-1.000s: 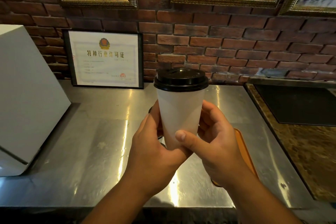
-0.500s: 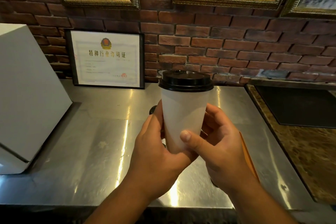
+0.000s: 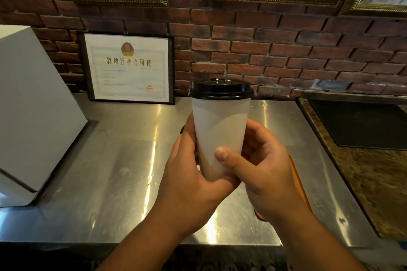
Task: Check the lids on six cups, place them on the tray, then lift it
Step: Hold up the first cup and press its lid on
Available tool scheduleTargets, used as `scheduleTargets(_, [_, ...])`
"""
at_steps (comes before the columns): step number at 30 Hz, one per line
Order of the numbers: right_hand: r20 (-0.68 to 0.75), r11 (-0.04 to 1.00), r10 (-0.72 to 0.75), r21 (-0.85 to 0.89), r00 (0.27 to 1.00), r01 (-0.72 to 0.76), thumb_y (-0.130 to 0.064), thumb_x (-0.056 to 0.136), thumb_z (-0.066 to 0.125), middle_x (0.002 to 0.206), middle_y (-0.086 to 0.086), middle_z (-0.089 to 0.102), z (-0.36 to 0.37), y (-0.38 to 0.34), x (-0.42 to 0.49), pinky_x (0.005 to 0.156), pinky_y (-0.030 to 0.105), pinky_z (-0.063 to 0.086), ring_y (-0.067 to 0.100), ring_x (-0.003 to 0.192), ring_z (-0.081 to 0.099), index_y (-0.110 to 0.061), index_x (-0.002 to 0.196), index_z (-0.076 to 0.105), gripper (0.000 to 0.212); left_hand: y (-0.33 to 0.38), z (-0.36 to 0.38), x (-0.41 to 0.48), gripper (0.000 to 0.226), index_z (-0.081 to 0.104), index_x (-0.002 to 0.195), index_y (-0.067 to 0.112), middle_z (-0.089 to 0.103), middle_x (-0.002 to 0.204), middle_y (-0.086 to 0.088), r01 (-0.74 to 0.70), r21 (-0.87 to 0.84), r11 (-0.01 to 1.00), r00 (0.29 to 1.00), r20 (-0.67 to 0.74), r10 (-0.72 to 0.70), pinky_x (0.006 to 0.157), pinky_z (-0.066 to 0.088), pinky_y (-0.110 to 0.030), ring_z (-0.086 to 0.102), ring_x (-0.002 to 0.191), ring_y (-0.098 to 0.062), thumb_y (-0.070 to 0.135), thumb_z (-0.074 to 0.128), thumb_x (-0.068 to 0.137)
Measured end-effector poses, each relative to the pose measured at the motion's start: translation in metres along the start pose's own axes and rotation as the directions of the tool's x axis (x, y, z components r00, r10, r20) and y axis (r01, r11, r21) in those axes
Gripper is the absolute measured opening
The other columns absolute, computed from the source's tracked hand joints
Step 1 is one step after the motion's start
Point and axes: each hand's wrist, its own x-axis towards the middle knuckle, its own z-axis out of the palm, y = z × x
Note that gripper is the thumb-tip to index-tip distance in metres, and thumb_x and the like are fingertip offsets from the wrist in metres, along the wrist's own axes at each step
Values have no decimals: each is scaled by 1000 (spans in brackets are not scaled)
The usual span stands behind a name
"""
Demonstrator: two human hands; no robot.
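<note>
We see only a thin orange edge of the tray (image 3: 297,175) past the right hand (image 3: 271,174); the rest is covered. Both hands hide the base of the cup (image 3: 220,130). A dark round bit (image 3: 182,130) beside the left hand (image 3: 189,176) we cannot identify. The small print on the framed certificate (image 3: 127,68) is too small to read.

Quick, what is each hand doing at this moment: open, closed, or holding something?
Left hand: closed around the lower part of the white cup.
Right hand: also holding the white cup, thumb across its front.
</note>
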Motion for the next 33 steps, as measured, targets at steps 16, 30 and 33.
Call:
scheduleTargets(16, [6, 1000, 21, 7, 1000, -21, -51, 66, 85, 124, -11, 71, -4, -5, -2, 82, 29, 64, 14, 115, 71, -34, 134, 60, 74, 12, 2, -7, 104, 26, 148, 66, 54, 132, 30, 11, 11, 1000, 1000, -5, -11, 77, 60, -15, 58, 118, 4, 67, 82, 60])
scheduleTargets(30, [27, 999, -18, 31, 999, 17, -46, 66, 88, 126, -13, 69, -5, -7, -4, 82, 28, 64, 12, 118, 69, -38, 134, 57, 75, 20, -2, -8, 111, 23, 147, 70, 55, 131, 33, -35, -34, 999, 999, -12, 35, 71, 58, -11, 59, 118, 7, 60, 89, 58])
scheduleTargets(33, [59, 998, -6, 64, 998, 2, -43, 67, 86, 124, -14, 70, -7, -7, -3, 81, 25, 63, 11, 119, 68, -38, 135, 56, 75, 19, -2, -9, 112, 23, 151, 65, 55, 134, 30, -44, -33, 998, 999, 1, 44, 75, 60, -16, 60, 120, 3, 60, 90, 61])
